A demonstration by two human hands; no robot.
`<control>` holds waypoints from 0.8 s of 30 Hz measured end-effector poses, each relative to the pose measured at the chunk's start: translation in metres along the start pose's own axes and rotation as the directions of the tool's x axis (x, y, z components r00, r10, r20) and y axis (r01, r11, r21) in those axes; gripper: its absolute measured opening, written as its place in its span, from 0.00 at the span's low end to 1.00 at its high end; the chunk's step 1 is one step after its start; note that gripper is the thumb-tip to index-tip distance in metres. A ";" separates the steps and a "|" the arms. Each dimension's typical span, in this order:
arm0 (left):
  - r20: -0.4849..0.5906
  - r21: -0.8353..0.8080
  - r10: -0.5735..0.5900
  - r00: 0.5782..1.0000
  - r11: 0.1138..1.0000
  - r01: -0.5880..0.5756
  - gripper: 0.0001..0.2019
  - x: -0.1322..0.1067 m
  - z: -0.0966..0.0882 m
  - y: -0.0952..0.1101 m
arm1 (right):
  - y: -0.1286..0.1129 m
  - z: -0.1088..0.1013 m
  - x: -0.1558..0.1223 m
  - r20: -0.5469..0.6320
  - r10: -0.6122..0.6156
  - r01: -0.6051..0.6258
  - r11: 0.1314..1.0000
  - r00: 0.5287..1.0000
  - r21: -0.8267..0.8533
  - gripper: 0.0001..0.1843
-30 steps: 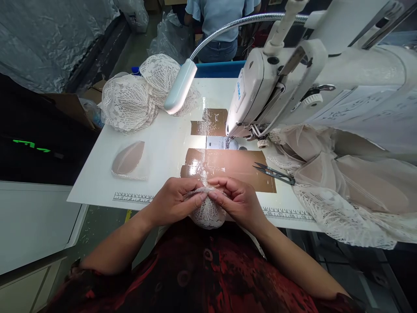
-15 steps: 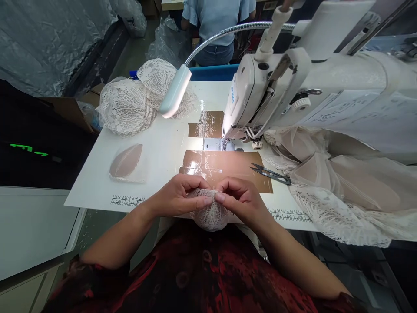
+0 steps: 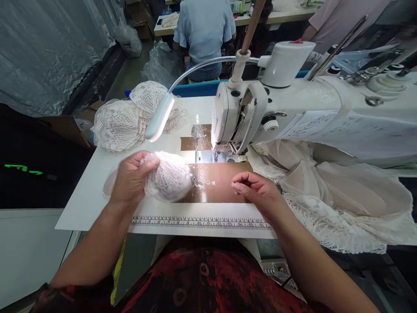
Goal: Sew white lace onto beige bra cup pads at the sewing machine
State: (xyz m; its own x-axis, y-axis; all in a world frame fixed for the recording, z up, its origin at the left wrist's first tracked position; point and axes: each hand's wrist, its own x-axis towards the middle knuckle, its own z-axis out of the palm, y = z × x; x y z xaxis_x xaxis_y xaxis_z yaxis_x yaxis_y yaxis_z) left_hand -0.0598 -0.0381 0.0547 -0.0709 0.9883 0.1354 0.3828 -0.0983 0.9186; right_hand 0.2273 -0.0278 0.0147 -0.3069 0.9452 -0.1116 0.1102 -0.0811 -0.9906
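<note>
Above the white table [image 3: 87, 204], the left hand [image 3: 132, 178] pinches a blurred lace cup [image 3: 167, 177] between thumb and fingers. The right hand [image 3: 260, 191] curls over brown tape [image 3: 216, 180], whether holding anything I cannot tell. The ruler strip [image 3: 202, 222] shows numerals, 8 and 9 included; handwriting on the sewing machine's [image 3: 296, 98] sheet [image 3: 309, 124] is illegible.

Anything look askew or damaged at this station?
Slightly untidy: the lace pile at right overhangs the front of the table, and brown tape lies in uneven patches. The lace cup in the left hand is too blurred to judge.
</note>
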 end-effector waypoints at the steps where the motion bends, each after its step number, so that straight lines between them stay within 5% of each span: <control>1: -0.098 0.132 0.064 0.993 0.990 -0.051 0.13 0.007 -0.002 0.002 | -0.002 -0.006 0.001 -0.029 -0.027 0.026 0.998 0.999 -0.058 0.12; 3: -0.136 0.413 0.197 0.971 0.902 -0.126 0.11 0.021 0.009 0.004 | -0.009 -0.014 0.005 -0.032 -0.082 0.074 0.978 0.996 -0.195 0.10; 5: 0.133 0.662 0.284 0.950 0.687 -0.298 0.11 0.033 0.039 0.000 | -0.017 -0.016 0.013 0.016 -0.126 0.124 0.929 0.992 -0.348 0.09; 9: 0.365 0.711 0.216 0.905 0.562 -0.421 0.08 0.040 0.107 -0.017 | -0.024 -0.008 0.034 0.154 -0.123 0.192 0.768 0.980 -0.611 0.10; 11: 0.418 0.709 0.195 0.887 0.541 -0.453 0.10 0.034 0.125 -0.022 | -0.020 -0.002 0.042 0.171 -0.127 0.211 0.702 0.977 -0.681 0.12; 16: 0.524 0.665 0.166 0.835 0.533 -0.523 0.15 0.019 0.114 -0.008 | 0.001 0.011 0.045 0.275 -0.160 0.318 0.475 0.948 -0.820 0.15; 19: 0.602 0.530 0.165 0.781 0.649 -0.546 0.16 0.023 0.093 -0.002 | 0.007 0.014 0.041 0.324 -0.147 0.354 0.297 0.935 -0.887 0.14; 24: 0.570 0.376 0.310 0.761 0.726 -0.576 0.16 0.035 0.085 -0.027 | 0.006 0.018 0.040 0.305 -0.119 0.322 0.164 0.945 -0.932 0.18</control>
State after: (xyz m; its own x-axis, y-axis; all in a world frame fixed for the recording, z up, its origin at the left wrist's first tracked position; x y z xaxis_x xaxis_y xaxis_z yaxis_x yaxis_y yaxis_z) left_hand 0.0057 0.0089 0.0030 0.5893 0.7885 0.1762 0.6647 -0.5971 0.4490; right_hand 0.1992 0.0039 0.0025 -0.5913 0.8063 -0.0112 0.8009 0.5856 -0.1247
